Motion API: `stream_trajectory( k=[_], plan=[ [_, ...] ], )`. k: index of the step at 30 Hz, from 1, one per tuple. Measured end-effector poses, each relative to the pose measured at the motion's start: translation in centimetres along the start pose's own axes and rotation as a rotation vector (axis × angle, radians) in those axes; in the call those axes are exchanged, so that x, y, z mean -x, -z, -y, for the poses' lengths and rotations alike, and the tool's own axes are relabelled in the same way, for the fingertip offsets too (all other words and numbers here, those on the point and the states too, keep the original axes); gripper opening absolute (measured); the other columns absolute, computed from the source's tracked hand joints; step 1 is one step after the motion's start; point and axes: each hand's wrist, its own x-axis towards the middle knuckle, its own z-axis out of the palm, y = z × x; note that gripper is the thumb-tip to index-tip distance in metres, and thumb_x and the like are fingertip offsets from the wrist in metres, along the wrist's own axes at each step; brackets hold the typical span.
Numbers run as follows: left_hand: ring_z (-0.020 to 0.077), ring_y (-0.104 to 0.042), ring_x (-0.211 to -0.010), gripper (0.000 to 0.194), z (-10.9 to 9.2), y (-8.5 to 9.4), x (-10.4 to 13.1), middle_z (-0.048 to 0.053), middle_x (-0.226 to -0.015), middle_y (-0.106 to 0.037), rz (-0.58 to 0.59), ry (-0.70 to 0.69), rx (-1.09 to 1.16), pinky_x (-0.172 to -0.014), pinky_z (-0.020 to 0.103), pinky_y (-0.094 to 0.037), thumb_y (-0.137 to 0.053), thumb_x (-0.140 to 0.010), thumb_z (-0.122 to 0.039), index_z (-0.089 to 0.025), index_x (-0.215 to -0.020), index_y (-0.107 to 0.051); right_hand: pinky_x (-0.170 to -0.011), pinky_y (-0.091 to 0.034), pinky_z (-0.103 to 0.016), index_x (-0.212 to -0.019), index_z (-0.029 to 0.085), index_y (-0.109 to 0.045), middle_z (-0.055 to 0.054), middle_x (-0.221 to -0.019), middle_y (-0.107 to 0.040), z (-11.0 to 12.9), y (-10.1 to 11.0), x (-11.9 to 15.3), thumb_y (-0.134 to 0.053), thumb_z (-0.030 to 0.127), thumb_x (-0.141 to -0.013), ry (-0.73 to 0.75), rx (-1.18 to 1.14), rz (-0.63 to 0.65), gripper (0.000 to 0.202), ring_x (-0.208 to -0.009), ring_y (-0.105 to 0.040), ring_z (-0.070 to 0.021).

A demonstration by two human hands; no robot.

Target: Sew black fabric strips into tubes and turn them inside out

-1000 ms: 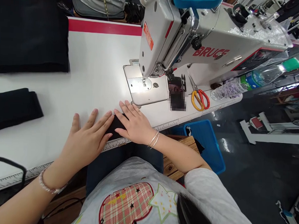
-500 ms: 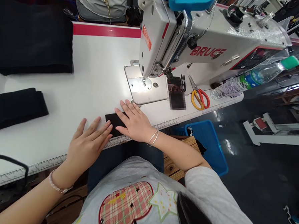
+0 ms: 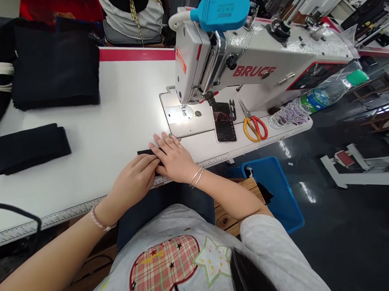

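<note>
A small black fabric piece (image 3: 144, 152) lies at the table's front edge, mostly covered by both hands. My right hand (image 3: 176, 158) rests flat on it with fingers spread. Beside it, my left hand (image 3: 136, 177) has its fingers together and bent over the fabric, the fingertips touching my right hand near the thumb. What those fingertips pinch, if anything, is hidden. Just beyond the hands is the sewing machine's metal plate (image 3: 195, 124), under the needle area of the white sewing machine (image 3: 215, 64).
A phone (image 3: 224, 123), small black snips (image 3: 232, 109), scissors (image 3: 256, 128) and a plastic bottle (image 3: 317, 99) stand or lie right of the plate. Folded black fabric (image 3: 29, 147) and a larger black stack (image 3: 57, 69) lie left. A blue basket (image 3: 278, 193) is below the table.
My left hand has moved right, against my right hand, and its spread fingers have drawn together and bent. My right hand stays nearly in place. The view has shifted slightly.
</note>
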Motion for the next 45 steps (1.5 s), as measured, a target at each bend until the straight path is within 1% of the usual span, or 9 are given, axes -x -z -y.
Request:
stream_trajectory(
  k=[6, 10, 16, 20, 25, 30, 34, 40, 45],
  plan=[
    [0.0282, -0.058, -0.105, 0.04, 0.0, -0.3, 0.0, 0.017, -0.128, -0.061, 0.062, -0.041, -0.077, -0.095, 0.046, -0.052, -0.042, -0.093, -0.014, -0.006, -0.131, -0.052, -0.123, -0.015, -0.051, -0.15, 0.0, -0.028, -0.021, -0.16, -0.024, -1.1, -0.8, 0.3, -0.05, 0.046, -0.093, 0.042, 0.028, -0.008, 0.076, -0.151, -0.013, -0.0336],
    [0.0313, -0.055, -0.112, 0.046, 0.1, -1.1, 0.1, 0.016, -0.137, -0.056, 0.137, -0.012, -0.122, -0.097, 0.048, -0.049, -0.046, -0.095, -0.024, -0.009, -0.138, -0.047, -0.123, -0.017, -0.053, -0.151, 0.01, -0.03, -0.017, -0.16, -0.024, -3.8, -1.1, 1.7, -0.052, 0.054, -0.091, 0.085, -0.011, -0.023, 0.077, -0.152, -0.008, -0.0303],
    [0.0282, -0.057, -0.101, 0.037, -0.3, -0.9, -1.0, 0.015, -0.118, -0.064, 0.091, 0.007, -0.159, -0.087, 0.044, -0.053, -0.047, -0.096, -0.031, -0.008, -0.123, -0.059, -0.122, -0.024, -0.054, -0.15, 0.013, -0.035, -0.015, -0.157, -0.035, -6.6, 1.8, 4.2, -0.046, 0.041, -0.098, 0.015, -0.077, -0.02, 0.06, -0.15, -0.019, -0.0285],
    [0.0282, -0.057, -0.1, 0.03, -0.6, -0.7, -1.8, 0.015, -0.106, -0.064, 0.068, 0.009, -0.143, -0.086, 0.043, -0.053, -0.048, -0.095, -0.029, -0.008, -0.111, -0.062, -0.12, -0.03, -0.054, -0.144, 0.012, -0.044, -0.013, -0.152, -0.044, -6.1, 3.1, 4.5, -0.04, 0.033, -0.1, 0.042, -0.112, -0.034, 0.049, -0.148, -0.028, -0.0274],
    [0.0305, -0.054, -0.112, 0.029, -0.9, -0.6, -2.4, 0.019, -0.106, -0.062, 0.055, -0.01, -0.111, -0.097, 0.043, -0.051, -0.047, -0.094, -0.025, -0.003, -0.105, -0.062, -0.115, -0.036, -0.055, -0.135, 0.011, -0.055, -0.012, -0.146, -0.051, -5.1, 2.7, 3.9, -0.041, 0.03, -0.1, 0.108, -0.076, 0.0, 0.043, -0.143, -0.037, -0.03],
    [0.0308, -0.053, -0.118, 0.037, -0.5, -0.8, -2.4, 0.02, -0.125, -0.06, 0.084, -0.024, -0.041, -0.101, 0.048, -0.049, -0.045, -0.094, -0.024, -0.004, -0.123, -0.058, -0.115, -0.033, -0.062, -0.131, 0.015, -0.06, -0.011, -0.141, -0.057, -4.4, 3.4, 3.3, -0.047, 0.032, -0.098, 0.062, 0.016, 0.03, 0.039, -0.141, -0.04, -0.0335],
    [0.0325, -0.055, -0.118, 0.042, -0.7, -1.1, -2.5, 0.021, -0.125, -0.062, 0.097, -0.07, -0.134, -0.1, 0.047, -0.048, -0.046, -0.093, -0.022, -0.001, -0.129, -0.055, -0.116, -0.032, -0.063, -0.121, 0.011, -0.067, -0.012, -0.133, -0.063, -3.0, 3.9, 2.6, -0.05, 0.031, -0.097, 0.0, 0.087, 0.019, 0.036, -0.138, -0.042, -0.0368],
    [0.0325, -0.058, -0.113, 0.039, -1.3, -0.9, -3.1, 0.023, -0.119, -0.064, 0.11, -0.105, -0.199, -0.098, 0.045, -0.049, -0.044, -0.093, -0.019, 0.001, -0.123, -0.059, -0.114, -0.042, -0.049, -0.116, 0.008, -0.067, -0.016, -0.128, -0.063, -2.0, 2.2, 2.3, -0.036, 0.017, -0.101, 0.026, 0.041, -0.051, 0.036, -0.124, -0.055, -0.026],
    [0.0336, -0.055, -0.117, 0.043, -0.9, -1.0, -2.9, 0.022, -0.129, -0.06, 0.163, -0.111, -0.176, -0.099, 0.047, -0.047, -0.044, -0.094, -0.022, 0.0, -0.129, -0.055, -0.111, -0.047, -0.043, -0.119, 0.005, -0.065, -0.019, -0.122, -0.066, -2.2, 0.8, 2.9, -0.039, 0.017, -0.1, -0.029, 0.016, -0.091, 0.034, -0.122, -0.057, -0.0252]
  ],
)
